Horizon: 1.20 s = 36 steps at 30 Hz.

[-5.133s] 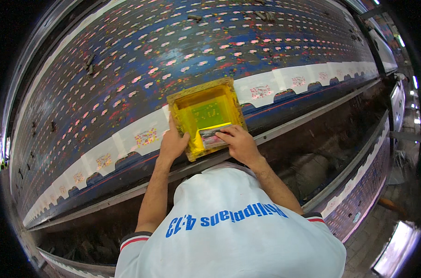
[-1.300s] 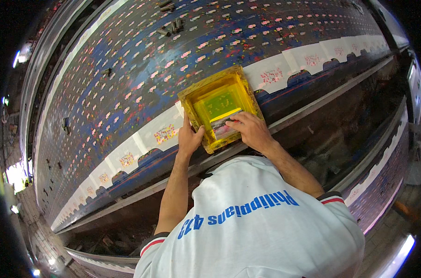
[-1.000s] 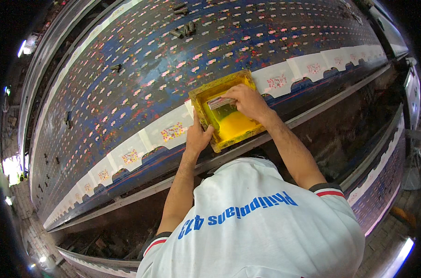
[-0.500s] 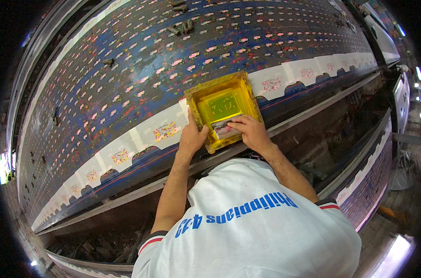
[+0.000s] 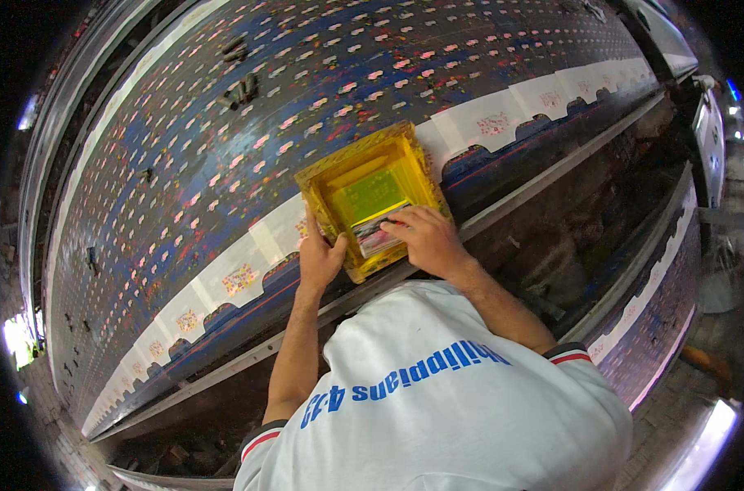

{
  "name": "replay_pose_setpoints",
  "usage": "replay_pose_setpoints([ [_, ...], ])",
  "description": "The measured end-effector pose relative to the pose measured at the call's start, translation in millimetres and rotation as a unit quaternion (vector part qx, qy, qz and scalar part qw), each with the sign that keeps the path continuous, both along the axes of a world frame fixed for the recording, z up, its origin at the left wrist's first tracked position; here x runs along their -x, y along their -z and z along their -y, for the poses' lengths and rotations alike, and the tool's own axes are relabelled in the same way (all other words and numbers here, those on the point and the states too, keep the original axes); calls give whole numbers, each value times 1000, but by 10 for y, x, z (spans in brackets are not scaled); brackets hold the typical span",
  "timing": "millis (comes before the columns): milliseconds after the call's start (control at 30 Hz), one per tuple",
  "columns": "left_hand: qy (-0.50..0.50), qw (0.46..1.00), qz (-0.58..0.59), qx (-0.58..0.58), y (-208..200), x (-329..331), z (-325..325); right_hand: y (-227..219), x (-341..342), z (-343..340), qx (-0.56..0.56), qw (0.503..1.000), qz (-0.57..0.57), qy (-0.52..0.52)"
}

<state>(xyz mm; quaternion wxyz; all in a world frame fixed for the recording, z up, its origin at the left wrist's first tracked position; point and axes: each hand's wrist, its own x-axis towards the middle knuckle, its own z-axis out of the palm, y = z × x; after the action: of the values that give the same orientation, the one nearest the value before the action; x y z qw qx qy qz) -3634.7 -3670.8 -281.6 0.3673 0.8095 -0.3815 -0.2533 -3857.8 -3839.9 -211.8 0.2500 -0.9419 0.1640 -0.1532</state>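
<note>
My squeegee (image 5: pixel 376 233) lies at the near end inside the yellow frame (image 5: pixel 357 148), its yellow-coated edge facing away from me. My right hand (image 5: pixel 431 241) has its fingers closed on the squeegee's right part; I'd want pressure spread evenly across the blade, since gripping off-centre could leave one side light. The green-yellow mesh (image 5: pixel 372 193) shows beyond it, so a steady angle and one smooth stroke seem best there. My left hand (image 5: pixel 321 258) clasps the frame's left wall, thumb toward the inside; bearing down firmly should stop it creeping. The frame sits near the worktop's (image 5: pixel 249 135) edge, over the row of white sheets (image 5: pixel 470 123), by the metal rail (image 5: pixel 552 174). Any slip there would probably smear.
</note>
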Motion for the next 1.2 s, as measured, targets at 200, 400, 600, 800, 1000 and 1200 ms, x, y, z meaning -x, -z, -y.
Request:
replay_pose_setpoints([
  [200,-13,999,-32,9,150,500,802,192,570,769,-6,1000,-7,8],
  [400,-19,998,-39,38,282,575,960,297,632,938,-29,1000,2,-8],
  [600,-19,998,-59,-3,123,587,1030,319,607,1025,-30,999,-11,-12],
  [800,-17,999,-43,-8,194,593,966,332,709,1044,-13,999,-16,-24],
  [1000,-9,999,-28,-33,207,562,971,436,295,1214,4,1000,27,9],
  [1200,-4,997,-55,-58,110,558,980,68,-343,1681,-57,996,-61,-11],
])
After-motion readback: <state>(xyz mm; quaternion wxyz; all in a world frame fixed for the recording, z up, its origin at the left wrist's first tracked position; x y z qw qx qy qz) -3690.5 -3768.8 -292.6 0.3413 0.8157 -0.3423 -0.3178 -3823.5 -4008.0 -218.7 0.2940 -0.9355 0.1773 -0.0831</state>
